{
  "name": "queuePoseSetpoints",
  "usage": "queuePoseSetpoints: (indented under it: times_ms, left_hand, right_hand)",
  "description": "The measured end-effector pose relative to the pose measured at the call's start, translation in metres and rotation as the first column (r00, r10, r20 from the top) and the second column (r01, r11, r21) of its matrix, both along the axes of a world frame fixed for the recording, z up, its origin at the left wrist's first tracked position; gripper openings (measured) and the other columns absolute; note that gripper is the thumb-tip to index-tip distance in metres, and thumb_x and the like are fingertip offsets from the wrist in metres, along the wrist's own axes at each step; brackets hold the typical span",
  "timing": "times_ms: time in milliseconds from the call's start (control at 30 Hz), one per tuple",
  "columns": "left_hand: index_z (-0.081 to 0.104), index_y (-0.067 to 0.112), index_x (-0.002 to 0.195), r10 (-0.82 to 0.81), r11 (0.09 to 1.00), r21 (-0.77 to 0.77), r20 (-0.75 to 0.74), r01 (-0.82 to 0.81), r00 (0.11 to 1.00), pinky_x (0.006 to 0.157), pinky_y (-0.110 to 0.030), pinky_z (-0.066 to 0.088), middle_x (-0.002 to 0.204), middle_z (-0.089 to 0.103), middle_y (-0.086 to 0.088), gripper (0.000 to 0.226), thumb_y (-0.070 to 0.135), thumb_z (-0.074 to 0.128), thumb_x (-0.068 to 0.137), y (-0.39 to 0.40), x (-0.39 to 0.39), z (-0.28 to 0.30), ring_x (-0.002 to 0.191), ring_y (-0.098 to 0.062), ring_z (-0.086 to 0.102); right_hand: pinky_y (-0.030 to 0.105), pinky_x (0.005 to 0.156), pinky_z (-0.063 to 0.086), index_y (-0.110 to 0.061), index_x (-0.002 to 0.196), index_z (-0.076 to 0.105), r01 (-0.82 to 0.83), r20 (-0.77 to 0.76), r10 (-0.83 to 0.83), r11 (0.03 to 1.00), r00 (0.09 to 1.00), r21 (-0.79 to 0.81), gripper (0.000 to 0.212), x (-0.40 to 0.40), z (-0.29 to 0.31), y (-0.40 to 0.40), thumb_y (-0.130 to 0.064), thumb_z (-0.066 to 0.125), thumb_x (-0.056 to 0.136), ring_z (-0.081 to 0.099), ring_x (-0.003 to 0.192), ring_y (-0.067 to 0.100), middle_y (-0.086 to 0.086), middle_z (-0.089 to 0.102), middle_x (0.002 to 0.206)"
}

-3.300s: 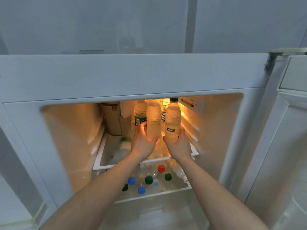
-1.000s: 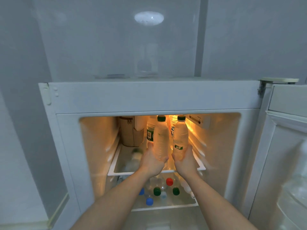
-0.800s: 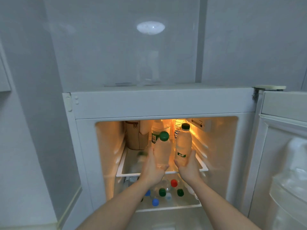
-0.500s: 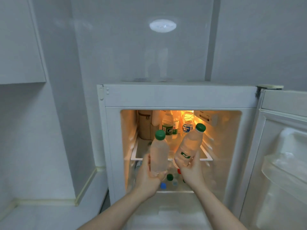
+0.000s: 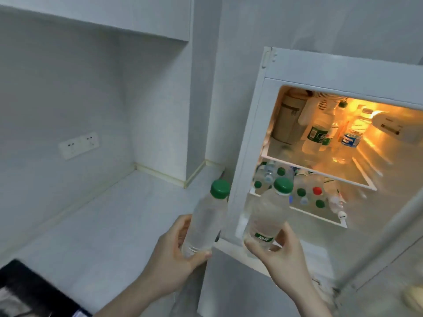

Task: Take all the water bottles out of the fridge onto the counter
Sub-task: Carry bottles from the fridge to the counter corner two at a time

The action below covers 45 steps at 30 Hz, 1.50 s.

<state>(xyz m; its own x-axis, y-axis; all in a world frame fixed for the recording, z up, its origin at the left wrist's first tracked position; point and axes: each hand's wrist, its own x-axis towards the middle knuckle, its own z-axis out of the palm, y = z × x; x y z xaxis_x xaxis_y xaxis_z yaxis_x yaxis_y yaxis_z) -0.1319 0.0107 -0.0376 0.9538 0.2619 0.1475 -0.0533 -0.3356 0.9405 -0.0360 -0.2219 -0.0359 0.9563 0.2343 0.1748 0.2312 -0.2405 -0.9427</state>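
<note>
Bottles, 2 of them with green caps, are held out in front of the open fridge [image 5: 297,72], clear of its shelves. Left hand [image 5: 174,255] curls its fingers and thumb round the base of the left bottle [image 5: 207,218], which tilts slightly right and hangs over the right edge of the counter [image 5: 98,225], not touching it. Right hand [image 5: 283,255] grips the lower part of the right bottle [image 5: 266,216], thumb across its green label; this bottle sits before the fridge's left wall. Inside the fridge, more bottles stand on the lit upper shelf [image 5: 320,165], beside a tan container [image 5: 287,120] at its back left corner. Many capped bottles fill the lower shelf [image 5: 304,191], green, blue and 1 red cap showing. Wall sockets [image 5: 79,144] sit above the counter's back edge.
</note>
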Motion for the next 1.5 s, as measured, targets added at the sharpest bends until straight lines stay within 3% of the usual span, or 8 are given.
queuePoseSetpoints:
  times_ms: [167, 300, 500, 700, 1133, 1267, 1400, 1500]
  left_hand:
    - [0.058, 0.037, 0.12, 0.216, 0.975, -0.023, -0.111, -0.22, 0.97, 0.095, -0.03, 0.053, 0.116, 0.07, 0.019, 0.055, 0.025, 0.089, 0.076, 0.028, -0.073, -0.028, 0.109, -0.007, 0.067]
    - [0.058, 0.04, 0.115, 0.391, 0.916, -0.039, -0.146, -0.4, 0.909, 0.097, -0.036, 0.054, 0.114, 0.071, 0.016, 0.051, 0.019, 0.087, 0.079, 0.035, -0.12, -0.032, 0.11, -0.008, 0.067]
    - [0.053, 0.041, 0.123, 0.664, 0.736, -0.03, -0.163, -0.677, 0.73, 0.099, -0.037, 0.054, 0.117, 0.071, 0.017, 0.057, 0.021, 0.085, 0.08, 0.031, -0.184, -0.033, 0.113, -0.009, 0.067]
    - [0.051, 0.039, 0.124, 0.851, 0.49, -0.008, -0.209, -0.871, 0.481, 0.095, -0.033, 0.054, 0.116, 0.069, 0.019, 0.057, 0.022, 0.085, 0.081, -0.001, -0.255, -0.037, 0.111, -0.005, 0.066]
    - [0.053, 0.034, 0.119, 0.988, 0.044, 0.045, -0.153, -0.998, 0.036, 0.099, -0.035, 0.053, 0.113, 0.071, 0.019, 0.051, 0.022, 0.085, 0.08, -0.069, -0.461, -0.022, 0.11, -0.005, 0.066]
    - [0.053, 0.035, 0.119, 0.984, -0.046, 0.008, -0.171, -0.999, -0.046, 0.094, -0.04, 0.057, 0.115, 0.071, 0.018, 0.052, 0.025, 0.084, 0.079, -0.084, -0.539, -0.022, 0.109, -0.007, 0.068]
    - [0.054, 0.041, 0.118, 0.976, -0.139, -0.037, -0.175, -0.99, -0.13, 0.081, -0.026, 0.058, 0.116, 0.07, 0.019, 0.051, 0.029, 0.085, 0.079, -0.102, -0.617, -0.023, 0.106, -0.004, 0.069]
    - [0.054, 0.042, 0.12, 0.967, -0.192, -0.053, -0.18, -0.98, -0.18, 0.084, -0.038, 0.06, 0.115, 0.071, 0.016, 0.055, 0.034, 0.085, 0.075, -0.113, -0.663, -0.022, 0.102, -0.009, 0.072]
  right_hand:
    - [0.029, 0.081, 0.059, -0.032, 0.113, 0.066, -0.23, -0.056, 0.226, 0.97, 0.973, -0.075, 0.051, -0.039, -0.006, 0.053, -0.006, 0.088, 0.075, 0.071, 0.1, 0.002, -0.017, 0.075, 0.107]
    - [0.036, 0.081, 0.061, -0.029, 0.109, 0.066, -0.409, -0.078, 0.402, 0.906, 0.912, -0.105, 0.046, -0.057, -0.013, 0.088, -0.009, 0.088, 0.074, 0.072, 0.095, 0.009, -0.011, 0.076, 0.102]
    - [0.021, 0.079, 0.057, -0.032, 0.109, 0.066, -0.675, -0.114, 0.666, 0.724, 0.737, -0.14, 0.051, -0.068, -0.025, 0.136, -0.012, 0.093, 0.071, 0.071, 0.094, 0.001, -0.018, 0.076, 0.102]
    - [0.021, 0.08, 0.058, -0.03, 0.108, 0.065, -0.851, -0.187, 0.831, 0.516, 0.525, -0.095, 0.047, -0.114, -0.042, 0.164, -0.015, 0.091, 0.073, 0.069, 0.099, -0.001, -0.019, 0.075, 0.1]
    - [0.034, 0.091, 0.06, -0.046, 0.122, 0.061, -0.996, -0.154, 0.988, -0.018, -0.004, -0.09, 0.066, -0.326, -0.031, 0.226, -0.028, 0.095, 0.068, 0.072, 0.105, 0.002, -0.018, 0.075, 0.113]
    - [0.028, 0.082, 0.061, -0.041, 0.116, 0.063, -0.99, -0.145, 0.984, -0.118, -0.106, -0.074, 0.06, -0.409, -0.029, 0.231, -0.018, 0.094, 0.07, 0.073, 0.102, 0.005, -0.016, 0.076, 0.109]
    - [0.024, 0.085, 0.059, -0.042, 0.12, 0.061, -0.978, -0.118, 0.975, -0.197, -0.188, -0.071, 0.065, -0.496, -0.03, 0.233, -0.015, 0.093, 0.07, 0.07, 0.106, 0.001, -0.02, 0.075, 0.111]
    - [0.024, 0.084, 0.058, -0.041, 0.116, 0.062, -0.969, -0.123, 0.966, -0.239, -0.229, -0.067, 0.062, -0.549, -0.033, 0.233, -0.009, 0.091, 0.071, 0.072, 0.103, 0.003, -0.018, 0.076, 0.107]
